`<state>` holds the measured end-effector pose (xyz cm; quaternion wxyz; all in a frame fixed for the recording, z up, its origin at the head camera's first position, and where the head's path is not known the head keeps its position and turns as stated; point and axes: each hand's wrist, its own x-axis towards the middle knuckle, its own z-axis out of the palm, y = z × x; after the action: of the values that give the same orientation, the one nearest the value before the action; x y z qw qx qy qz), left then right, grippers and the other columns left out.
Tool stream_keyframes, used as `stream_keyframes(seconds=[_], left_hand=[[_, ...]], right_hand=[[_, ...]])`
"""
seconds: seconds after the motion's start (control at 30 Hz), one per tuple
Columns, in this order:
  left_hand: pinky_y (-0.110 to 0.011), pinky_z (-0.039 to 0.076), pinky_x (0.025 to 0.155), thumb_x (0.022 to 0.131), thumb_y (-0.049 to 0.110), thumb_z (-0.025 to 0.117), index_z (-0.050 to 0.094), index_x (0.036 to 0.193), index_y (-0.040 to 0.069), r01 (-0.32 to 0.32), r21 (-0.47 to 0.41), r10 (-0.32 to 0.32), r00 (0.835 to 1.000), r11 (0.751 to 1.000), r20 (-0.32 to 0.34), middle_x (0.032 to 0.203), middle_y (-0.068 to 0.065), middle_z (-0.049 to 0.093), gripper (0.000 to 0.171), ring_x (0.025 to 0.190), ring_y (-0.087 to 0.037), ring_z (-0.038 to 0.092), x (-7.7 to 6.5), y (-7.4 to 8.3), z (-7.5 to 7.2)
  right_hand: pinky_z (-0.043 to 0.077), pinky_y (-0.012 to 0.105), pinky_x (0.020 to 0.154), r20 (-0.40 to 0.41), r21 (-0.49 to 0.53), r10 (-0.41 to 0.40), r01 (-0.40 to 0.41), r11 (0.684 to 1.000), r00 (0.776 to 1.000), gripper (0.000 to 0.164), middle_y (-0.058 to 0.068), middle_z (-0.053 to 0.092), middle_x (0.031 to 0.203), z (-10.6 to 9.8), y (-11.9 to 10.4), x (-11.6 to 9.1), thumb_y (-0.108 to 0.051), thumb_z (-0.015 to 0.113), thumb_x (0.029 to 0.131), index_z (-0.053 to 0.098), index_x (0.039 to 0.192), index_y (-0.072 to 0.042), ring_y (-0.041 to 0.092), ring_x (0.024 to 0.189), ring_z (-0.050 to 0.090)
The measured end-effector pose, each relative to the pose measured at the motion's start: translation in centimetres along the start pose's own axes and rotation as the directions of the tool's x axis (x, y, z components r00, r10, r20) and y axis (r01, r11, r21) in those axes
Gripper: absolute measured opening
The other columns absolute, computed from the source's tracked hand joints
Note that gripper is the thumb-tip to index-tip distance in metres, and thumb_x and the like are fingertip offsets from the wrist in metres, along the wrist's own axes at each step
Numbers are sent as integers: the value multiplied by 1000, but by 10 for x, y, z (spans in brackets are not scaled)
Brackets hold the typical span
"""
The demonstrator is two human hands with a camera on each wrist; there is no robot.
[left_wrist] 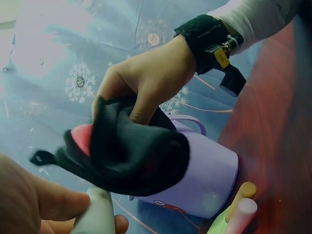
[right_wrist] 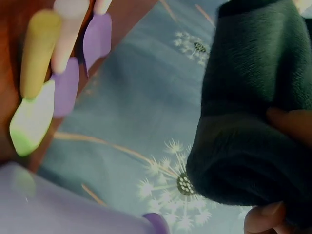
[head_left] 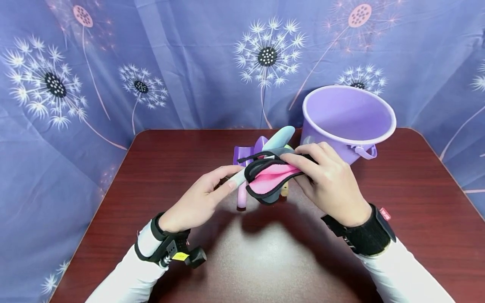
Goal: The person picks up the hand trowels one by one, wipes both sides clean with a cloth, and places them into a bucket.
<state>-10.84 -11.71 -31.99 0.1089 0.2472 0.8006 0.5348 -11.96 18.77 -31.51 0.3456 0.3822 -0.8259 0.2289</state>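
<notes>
Left hand (head_left: 198, 195): thumb and fingers pinch a pale tool handle (head_left: 238, 178). Right hand (head_left: 333, 183): grasping a folded dark cloth (head_left: 270, 181), pink face and black edging visible, wrapped about the handle's upper part. Light-blue blade (head_left: 281, 138) projects beyond the cloth, roughly in line with the handle; junction hidden. On the table (head_left: 273, 261), below and beyond the grip: purple scoop (head_left: 242, 154), pink handle (head_left: 241, 196), and yellow handle (right_wrist: 39, 58) with green-edged blade (right_wrist: 33, 119). Purple bucket (left_wrist: 209, 165) stands just beyond the right hand.
</notes>
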Motion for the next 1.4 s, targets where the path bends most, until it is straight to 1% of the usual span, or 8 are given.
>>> stream_keyframes(seconds=[0.17, 0.33, 0.43, 0.77, 0.97, 1.2, 1.27, 1.4], left_hand=[[-41, 48, 100, 112, 23, 57, 62, 146, 20, -6, -37, 7, 1000, 999, 18, 127, 4, 68, 34, 115, -19, 61, 1, 0, 0], [-34, 49, 87, 110, 22, 60, 61, 147, 22, -11, -26, 12, 1000, 1000, 14, 114, 0, 69, 36, 104, -19, 64, 1, 1, 2], [-33, 48, 81, 109, 19, 62, 61, 147, 21, -19, -7, 19, 1000, 1000, 0, 109, 1, 69, 38, 100, -23, 64, 0, 1, 3], [-31, 48, 72, 107, 13, 63, 62, 145, 19, -39, 25, 39, 999, 999, -30, 108, -1, 70, 38, 88, -27, 62, 0, 2, 4], [-33, 50, 74, 108, 13, 63, 63, 143, 22, -17, 34, 18, 1000, 999, -22, 112, 4, 70, 37, 87, -21, 61, 0, 3, 5], [-33, 49, 72, 108, 14, 63, 63, 142, 26, -3, 51, 4, 1000, 999, -19, 108, 6, 69, 36, 83, -19, 60, 0, 2, 5], [-33, 49, 72, 108, 14, 63, 63, 142, 27, -7, 54, 7, 1000, 999, -17, 106, 5, 69, 37, 82, -19, 59, -1, 2, 5], [-33, 48, 72, 108, 15, 64, 64, 142, 28, -10, 56, 11, 1000, 998, -12, 105, 6, 69, 37, 83, -19, 59, -1, 3, 5]], right_hand=[[45, 37, 88, -7, 102, 72, -71, 992, 997, 39, 11, 70, 110, 3, 2, -2, 1, 70, 89, 74, 127, -6, 30, 99, 63], [47, 26, 93, -3, 191, 157, -154, 969, 988, 40, 8, 72, 112, 7, 1, -4, 3, 71, 86, 73, 126, -1, 22, 102, 66], [46, 21, 95, 8, 224, 213, -209, 952, 977, 38, 5, 72, 113, 9, -1, -5, 2, 69, 86, 72, 125, -3, 17, 102, 65], [47, 20, 86, -53, 267, 328, -303, 915, 943, 36, 4, 74, 104, 9, -8, -3, 2, 74, 83, 73, 118, -5, 17, 89, 65], [46, 21, 76, -53, 323, 423, -386, 864, 905, 29, -1, 73, 94, 5, -9, -2, 2, 76, 86, 74, 114, -8, 12, 78, 62], [45, 24, 75, -50, 374, 543, -488, 789, 839, 28, -3, 74, 96, -3, -6, -1, -1, 80, 89, 76, 115, -10, 11, 85, 63], [44, 24, 74, -58, 382, 560, -500, 777, 827, 29, -3, 73, 97, -4, -5, 0, -1, 79, 89, 76, 116, -11, 12, 84, 63], [44, 23, 76, -88, 389, 568, -497, 776, 818, 30, -4, 72, 98, -8, -2, 2, -2, 80, 90, 76, 119, -10, 12, 86, 63]])
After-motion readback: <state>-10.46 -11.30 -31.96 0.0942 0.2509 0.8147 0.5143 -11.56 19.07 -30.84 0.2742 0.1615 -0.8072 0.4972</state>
